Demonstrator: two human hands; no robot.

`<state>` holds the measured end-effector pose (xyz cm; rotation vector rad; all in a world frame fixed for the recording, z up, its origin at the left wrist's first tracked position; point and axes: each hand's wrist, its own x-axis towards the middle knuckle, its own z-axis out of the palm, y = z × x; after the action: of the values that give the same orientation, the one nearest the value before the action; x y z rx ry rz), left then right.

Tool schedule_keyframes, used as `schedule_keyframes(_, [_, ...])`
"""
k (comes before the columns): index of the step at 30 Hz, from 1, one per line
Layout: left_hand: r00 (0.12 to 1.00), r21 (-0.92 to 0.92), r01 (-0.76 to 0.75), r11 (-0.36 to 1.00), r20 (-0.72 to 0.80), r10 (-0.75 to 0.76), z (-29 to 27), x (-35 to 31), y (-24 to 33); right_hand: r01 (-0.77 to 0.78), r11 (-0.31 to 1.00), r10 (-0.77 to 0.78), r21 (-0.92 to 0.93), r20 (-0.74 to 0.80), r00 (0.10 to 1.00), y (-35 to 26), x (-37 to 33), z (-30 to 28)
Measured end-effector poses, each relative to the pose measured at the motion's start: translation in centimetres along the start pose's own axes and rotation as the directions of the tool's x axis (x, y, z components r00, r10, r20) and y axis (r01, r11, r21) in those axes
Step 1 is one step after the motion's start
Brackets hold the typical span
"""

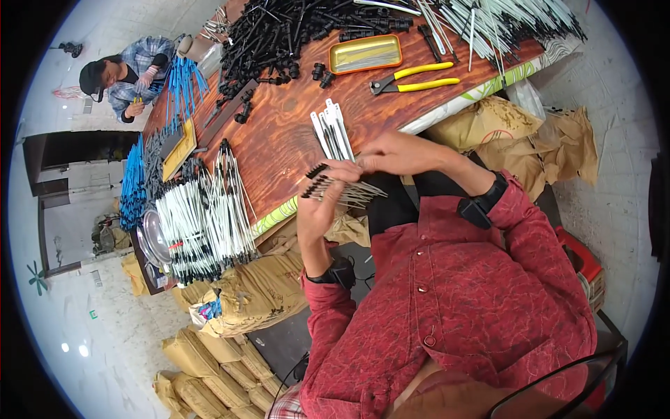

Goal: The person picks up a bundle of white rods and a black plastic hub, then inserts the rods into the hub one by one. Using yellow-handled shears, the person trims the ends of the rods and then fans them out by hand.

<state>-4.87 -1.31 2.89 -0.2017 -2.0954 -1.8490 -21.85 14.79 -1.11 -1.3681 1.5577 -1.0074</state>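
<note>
At the table's near edge, my left hand (322, 199) is closed around a bundle of thin rods (363, 192) with black ridged ends poking out past the fingers. My right hand (391, 152) meets it from the right, its fingertips pressed together against the left fingers; what they pinch is hidden. Just beyond both hands, a fan of flat white strips (331, 129) with small holes at their tips points away over the wood. Whether these strips are held or rest on the table, I cannot tell.
Yellow-handled pliers (419, 78) and a yellow tray (365, 54) of thin metal rods lie beyond. Black plastic parts (269, 42) are heaped at the back. Bundled white rods (202, 223) stand at left, near a co-worker (136, 73). Brown sacks (251, 286) sit below the table.
</note>
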Motion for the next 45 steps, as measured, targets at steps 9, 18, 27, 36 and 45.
schedule_keyframes(9, [0.997,0.155,-0.005,0.988,0.074,-0.006,0.6,-0.4,0.1,0.246,0.741,-0.132,0.625,-0.224,0.966,-4.5,4.5,-1.9])
schedule_keyframes(18, [1.0,0.292,-0.014,0.956,0.02,0.009,0.8,0.0,-0.5,0.128,0.789,-0.01,0.6,-0.197,0.98,-1.2,7.5,-2.3])
schedule_keyframes(27, [0.996,0.269,-0.003,0.963,-0.083,0.026,0.4,0.2,-1.4,0.117,0.698,-0.067,0.707,-0.098,0.993,0.0,8.9,-1.9])
schedule_keyframes(36, [0.984,0.32,-0.051,0.946,-0.148,0.103,-1.0,0.3,-1.9,0.215,0.854,-0.267,0.474,0.043,0.963,0.1,2.9,-0.4])
schedule_keyframes(45, [0.999,0.22,-0.041,0.975,-0.025,0.047,-2.2,0.9,-2.5,0.337,0.924,-0.378,-0.18,-0.301,0.875,-0.9,5.6,4.0])
